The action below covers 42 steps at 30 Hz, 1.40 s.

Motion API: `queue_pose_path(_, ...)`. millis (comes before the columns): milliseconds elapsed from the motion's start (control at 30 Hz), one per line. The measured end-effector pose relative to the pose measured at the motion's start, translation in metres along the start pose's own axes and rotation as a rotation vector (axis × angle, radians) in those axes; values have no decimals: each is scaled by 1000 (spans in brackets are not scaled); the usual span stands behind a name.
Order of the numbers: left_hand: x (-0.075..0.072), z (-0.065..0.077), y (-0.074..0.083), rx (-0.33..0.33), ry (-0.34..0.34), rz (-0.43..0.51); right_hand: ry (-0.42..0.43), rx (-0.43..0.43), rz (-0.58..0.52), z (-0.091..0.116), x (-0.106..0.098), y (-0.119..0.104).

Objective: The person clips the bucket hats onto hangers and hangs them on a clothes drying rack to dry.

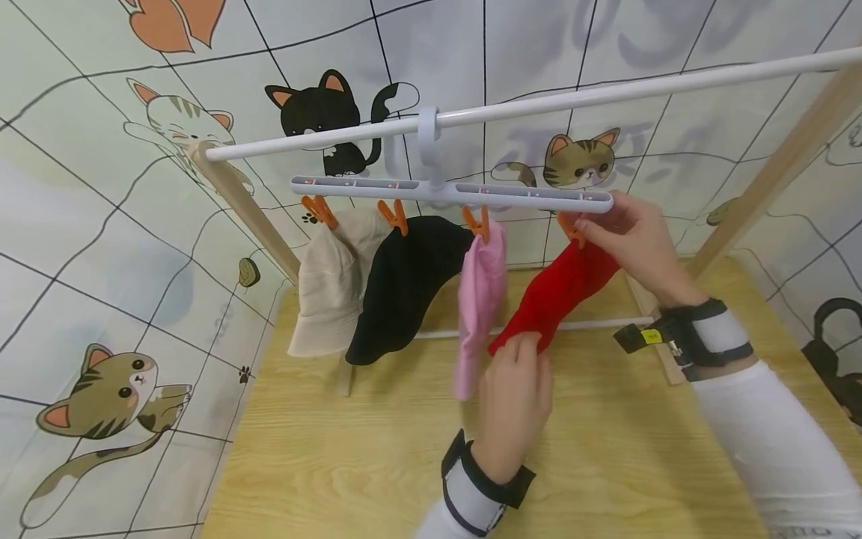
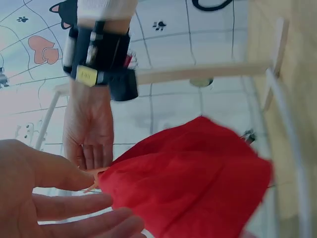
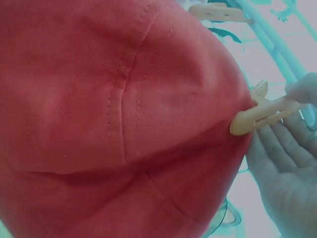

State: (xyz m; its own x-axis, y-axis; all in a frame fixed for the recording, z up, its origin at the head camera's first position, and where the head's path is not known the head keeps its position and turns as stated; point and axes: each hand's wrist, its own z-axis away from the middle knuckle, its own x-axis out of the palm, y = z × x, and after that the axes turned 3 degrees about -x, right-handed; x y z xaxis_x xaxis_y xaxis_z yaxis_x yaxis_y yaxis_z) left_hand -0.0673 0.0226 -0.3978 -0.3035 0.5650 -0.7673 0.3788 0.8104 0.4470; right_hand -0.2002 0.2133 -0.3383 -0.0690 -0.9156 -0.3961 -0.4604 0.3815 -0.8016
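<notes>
At the right end of the pale grey clip hanger point(image 1: 377, 189), my right hand point(image 1: 636, 243) pinches an orange clothespin point(image 3: 265, 116) between thumb and fingers. The clothespin's tip sits on the edge of a red hat point(image 1: 562, 292), which hangs folded and slanting down to the left. My left hand point(image 1: 515, 400) is at the hat's lower end; in the left wrist view its thumb and fingers are spread apart beside the red cloth. A pink hat point(image 1: 481, 292), a black bucket hat point(image 1: 411, 277) and a cream bucket hat point(image 1: 326, 288) hang from other orange clothespins to the left.
The hanger hooks over a white rod point(image 1: 539, 108) carried by wooden posts point(image 1: 242, 202). Below is a wood-grain tabletop point(image 1: 323, 464), with a lower white bar point(image 1: 599, 324) across the rack. Cat-patterned sheeting point(image 1: 431, 45) stands behind and beside it.
</notes>
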Motion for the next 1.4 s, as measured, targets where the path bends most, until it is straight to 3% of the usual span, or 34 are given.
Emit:
queue_pose_path(167, 15, 27, -5, 85, 26, 22, -21, 28, -13, -6, -13, 7)
queue_pose_path(300, 21, 43, -15, 55, -52, 46, 15, 86, -72, -6, -20, 13)
queue_pose_path(467, 21, 61, -41, 37, -177, 69, 93, 122, -276, -4, -26, 20)
queue_pose_path(633, 20, 77, -65, 97, -198, 65, 135, 121, -397, -5, -30, 24)
queue_pose_path(767, 18, 88, -77, 91, -225, 98, 151, 135, -443, -4, -33, 27)
queue_pose_path(833, 17, 93, -83, 66, -244, 105, 145, 144, -387, -4, -34, 27)
queue_pose_path(1033, 15, 104, -98, -8, -269, 101, 116, 151, -62, -3, -38, 26)
queue_pose_path(1400, 14, 111, -103, 26, -251, 88, 167, 154, -34, -6, -36, 21)
